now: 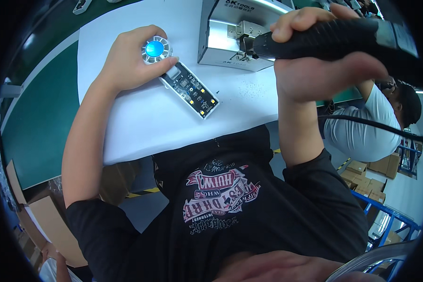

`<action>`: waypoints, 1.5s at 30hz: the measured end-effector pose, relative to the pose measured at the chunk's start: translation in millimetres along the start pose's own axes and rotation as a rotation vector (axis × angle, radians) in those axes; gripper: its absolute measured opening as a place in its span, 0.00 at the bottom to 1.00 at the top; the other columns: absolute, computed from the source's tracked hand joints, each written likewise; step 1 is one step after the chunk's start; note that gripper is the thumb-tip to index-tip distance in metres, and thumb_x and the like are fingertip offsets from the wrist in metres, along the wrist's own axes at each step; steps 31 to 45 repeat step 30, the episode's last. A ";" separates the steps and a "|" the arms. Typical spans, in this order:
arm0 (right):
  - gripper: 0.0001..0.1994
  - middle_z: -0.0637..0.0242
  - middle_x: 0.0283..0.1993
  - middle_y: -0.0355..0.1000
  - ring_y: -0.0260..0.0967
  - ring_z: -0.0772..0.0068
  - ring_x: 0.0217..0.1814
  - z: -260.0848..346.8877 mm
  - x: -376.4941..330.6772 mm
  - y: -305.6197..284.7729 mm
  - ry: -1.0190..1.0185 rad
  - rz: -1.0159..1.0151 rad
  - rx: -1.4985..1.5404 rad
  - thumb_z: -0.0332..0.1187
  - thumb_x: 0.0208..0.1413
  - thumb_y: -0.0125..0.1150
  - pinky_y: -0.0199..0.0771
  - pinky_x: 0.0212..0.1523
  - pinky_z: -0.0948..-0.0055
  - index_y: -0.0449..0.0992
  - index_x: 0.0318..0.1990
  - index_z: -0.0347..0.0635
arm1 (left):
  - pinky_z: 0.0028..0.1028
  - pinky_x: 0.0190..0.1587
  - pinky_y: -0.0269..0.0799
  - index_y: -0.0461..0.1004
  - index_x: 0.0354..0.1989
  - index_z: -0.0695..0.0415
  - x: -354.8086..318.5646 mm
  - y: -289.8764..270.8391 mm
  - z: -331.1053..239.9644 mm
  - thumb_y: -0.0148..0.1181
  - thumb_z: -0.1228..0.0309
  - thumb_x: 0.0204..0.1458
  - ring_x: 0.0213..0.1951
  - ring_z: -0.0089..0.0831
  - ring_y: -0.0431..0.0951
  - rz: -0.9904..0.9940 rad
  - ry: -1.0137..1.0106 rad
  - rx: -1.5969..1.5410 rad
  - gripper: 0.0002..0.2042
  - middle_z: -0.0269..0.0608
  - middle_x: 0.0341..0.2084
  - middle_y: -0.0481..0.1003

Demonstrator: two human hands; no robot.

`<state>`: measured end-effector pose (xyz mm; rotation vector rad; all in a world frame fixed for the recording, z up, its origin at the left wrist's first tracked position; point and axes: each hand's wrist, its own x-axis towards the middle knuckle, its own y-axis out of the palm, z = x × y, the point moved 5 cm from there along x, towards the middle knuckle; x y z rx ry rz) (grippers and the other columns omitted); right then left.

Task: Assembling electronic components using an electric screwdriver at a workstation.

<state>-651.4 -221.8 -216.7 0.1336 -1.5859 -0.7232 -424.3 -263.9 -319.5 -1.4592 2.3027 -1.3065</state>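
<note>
My left hand [129, 61] grips one end of a slim white device [192, 89] on the white sheet. Its casing is off on the upper side, so a dark circuit board with small yellow parts shows. A round part with a bright blue centre [155, 48] sits between my thumb and fingers. Raised on the right, my right hand [310, 77] is closed around a black electric screwdriver [324, 40]. The tool's tip points left at the outlet of a silver screw feeder [216, 57]; whether they touch I cannot tell.
White paper [141, 127] covers part of the green table [37, 117]. Tiny specks [251, 89] and a small dark screw-like piece lie near the device. A black cable [362, 121] runs at the right. Another person [362, 127] sits at the right; cardboard boxes [362, 181] stand behind.
</note>
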 end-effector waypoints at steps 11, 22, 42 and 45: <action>0.52 0.61 0.44 0.75 0.76 0.64 0.34 25.6 -48.9 52.9 0.591 0.008 -0.811 0.79 0.59 0.40 0.75 0.40 0.60 0.56 0.74 0.40 | 0.32 0.39 0.76 0.79 0.43 0.60 1.9 -2.1 4.2 0.72 0.51 0.46 0.33 0.39 0.82 -0.020 0.040 0.069 0.25 0.49 0.31 0.81; 0.52 0.62 0.40 0.75 0.75 0.65 0.32 11.8 -62.9 45.6 0.612 0.032 -0.663 0.80 0.56 0.43 0.76 0.37 0.62 0.58 0.72 0.42 | 0.31 0.38 0.75 0.79 0.44 0.60 4.2 -2.7 -3.5 0.73 0.55 0.47 0.32 0.36 0.80 0.014 0.002 0.030 0.23 0.47 0.31 0.80; 0.53 0.62 0.39 0.74 0.75 0.65 0.29 16.1 -64.7 48.3 0.549 0.138 -0.707 0.81 0.53 0.46 0.77 0.35 0.58 0.59 0.72 0.44 | 0.40 0.38 0.78 0.80 0.36 0.62 8.6 -9.4 -7.6 0.73 0.54 0.42 0.32 0.51 0.83 0.001 -0.014 0.078 0.22 0.54 0.29 0.80; 0.53 0.62 0.39 0.74 0.75 0.65 0.29 16.1 -64.7 48.3 0.549 0.138 -0.707 0.81 0.53 0.46 0.77 0.35 0.58 0.59 0.72 0.44 | 0.40 0.38 0.78 0.80 0.36 0.62 8.6 -9.4 -7.6 0.73 0.54 0.42 0.32 0.51 0.83 0.001 -0.014 0.078 0.22 0.54 0.29 0.80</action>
